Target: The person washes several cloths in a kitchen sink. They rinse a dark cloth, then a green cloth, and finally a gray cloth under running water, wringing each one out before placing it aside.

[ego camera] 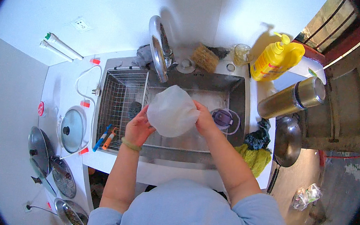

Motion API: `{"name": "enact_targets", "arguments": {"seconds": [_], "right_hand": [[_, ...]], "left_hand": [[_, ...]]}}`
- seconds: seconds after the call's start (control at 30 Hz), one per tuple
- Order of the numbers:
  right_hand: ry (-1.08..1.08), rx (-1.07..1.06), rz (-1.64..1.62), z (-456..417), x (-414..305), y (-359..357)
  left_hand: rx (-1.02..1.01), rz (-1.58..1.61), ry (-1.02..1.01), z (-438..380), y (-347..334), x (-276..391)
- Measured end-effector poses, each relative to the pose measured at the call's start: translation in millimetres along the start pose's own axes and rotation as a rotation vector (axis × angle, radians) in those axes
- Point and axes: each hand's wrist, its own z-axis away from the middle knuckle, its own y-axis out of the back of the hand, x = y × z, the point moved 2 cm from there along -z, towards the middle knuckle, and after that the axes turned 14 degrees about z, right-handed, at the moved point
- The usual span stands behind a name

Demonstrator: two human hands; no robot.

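Note:
A thin, whitish translucent round sheet (pixel 173 111) is stretched out above the sink basin. My left hand (pixel 139 126) grips its left edge, with a pale bangle on the wrist. At the opposite edge, my right hand (pixel 203 117) pinches the sheet. The steel sink (pixel 178 155) lies below, partly hidden by the sheet and my forearms. Just beyond the sheet, the chrome faucet (pixel 157 43) curves down over the basin; no water is visible from it. A purple lidded container with a loop handle (pixel 223 118) sits in the basin, right of my right hand.
A wire basket (pixel 118 98) fills the sink's left side, with blue (pixel 101 139) and orange (pixel 109 139) handled tools over it. Behind stands a loofah-like scrubber (pixel 205 58). On the right are a yellow pump bottle (pixel 269 62), a gold thermos (pixel 288 98) and a green cloth (pixel 254 159). Pot lids (pixel 73 132) lie left.

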Motion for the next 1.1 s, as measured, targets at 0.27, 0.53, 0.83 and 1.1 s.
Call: {"name": "enact_targets", "arguments": {"seconds": [0.27, 0.53, 0.83, 1.1], "right_hand": [[-0.021, -0.143, -0.066, 23.1, -21.8, -12.8], [-0.048, -0.196, -0.191, 34.5, -17.6, -13.6], [-0.014, -0.224, 0.083, 35.4, -9.3, -7.3], [0.306, -0.161, 1.494, 50.6, -12.5, 6.4]], "left_hand": [[0.084, -0.217, 0.003, 21.9, -32.3, -13.9], [0.120, -0.143, -0.069, 27.9, -43.1, -27.7], [0.253, -0.251, -0.386, 38.8, -46.8, -13.8], [0.182, -0.249, -0.424, 49.3, -78.5, 0.6]]}}
